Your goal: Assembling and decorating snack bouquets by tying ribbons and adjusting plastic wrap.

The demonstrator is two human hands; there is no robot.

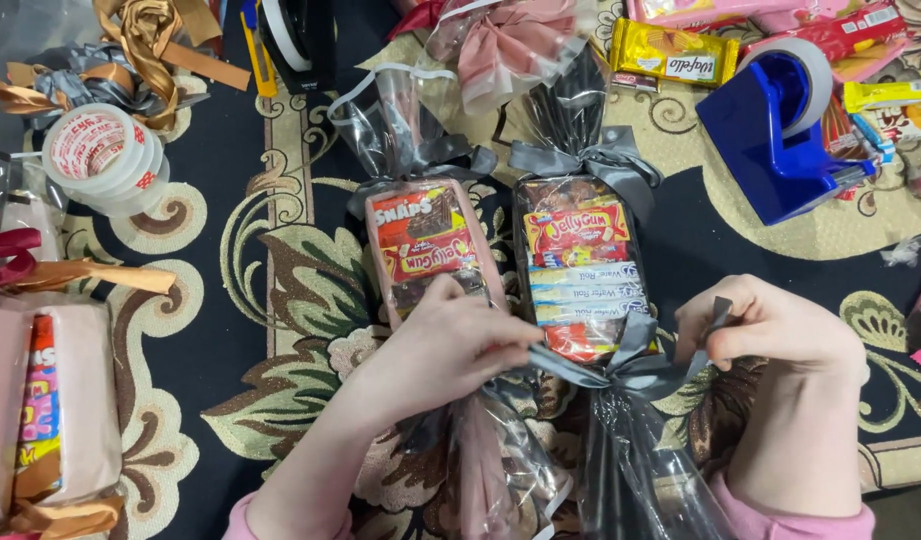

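Note:
My left hand (435,350) pinches one end of a grey ribbon (630,362) and my right hand (775,325) pinches the other end. The ribbon is knotted around the near end of a clear cellophane snack pack (580,270) filled with sweets and wafer rolls. A second grey ribbon bow (590,160) ties that pack's far end. Beside it on the left lies another cellophane snack pack (425,245) on a pink tray, partly under my left hand.
A blue tape dispenser (770,130) stands at the back right among loose snack wrappers (675,52). Tape rolls (105,160) and gold ribbon (145,40) lie at the back left. More wrapped pink packs (50,410) sit at the left edge. A patterned carpet (230,300) lies underneath.

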